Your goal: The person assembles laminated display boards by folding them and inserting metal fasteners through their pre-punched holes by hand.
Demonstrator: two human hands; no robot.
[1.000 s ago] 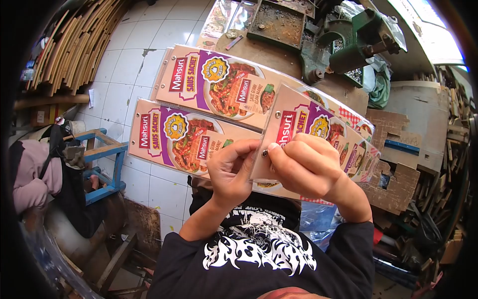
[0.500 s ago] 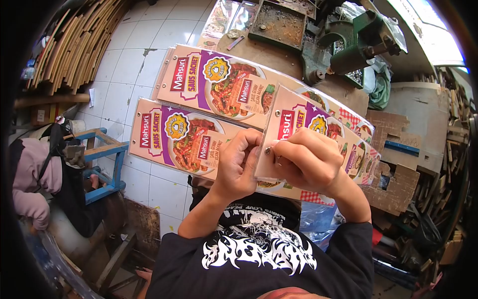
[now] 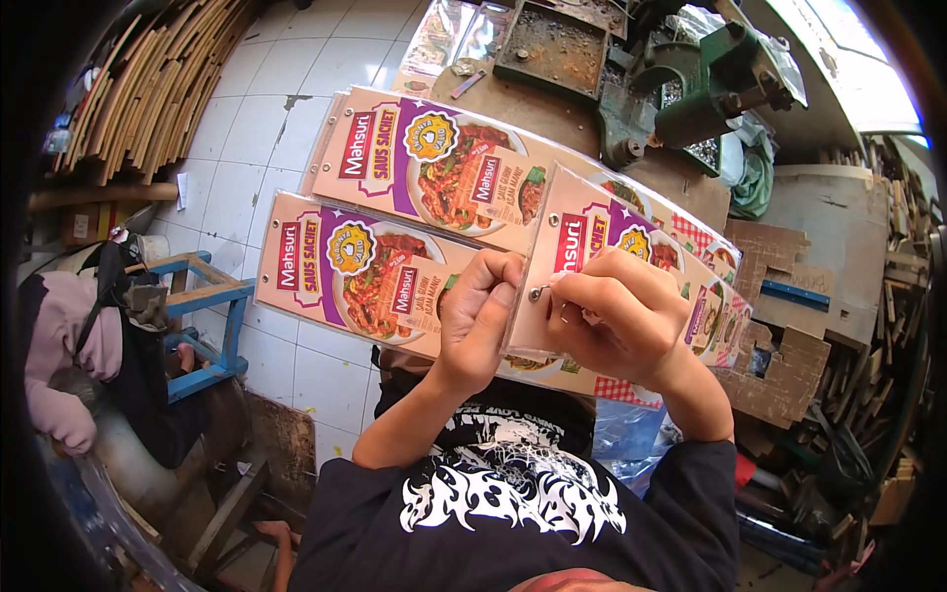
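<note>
A printed sign [image 3: 592,259] under clear plastic lies at an angle on top of other printed signs, with metal eyelets along its left end. My right hand [image 3: 623,314] rests over this sign, thumb and fingers pinched beside the lower eyelet [image 3: 535,294]. A thin shiny bit shows below its fingers, too small to name. My left hand [image 3: 478,318] is closed at the sign's left edge, its fingers curled in; what they hold is hidden. Beneath and left of it lies another sign [image 3: 326,259], and a further stack of signs [image 3: 340,143] sits behind.
A green metal press [image 3: 691,109] stands at the back right beside a tray of small metal bits [image 3: 552,59]. A blue-framed stool [image 3: 232,321] is at left. Cut boards [image 3: 163,84] lean at far left. Another person's limb [image 3: 281,538] shows at lower left.
My left hand has shifted slightly up and its fingers have curled tighter. My right hand has moved a little right, exposing more of the lower eyelet. The limb at lower left has moved.
</note>
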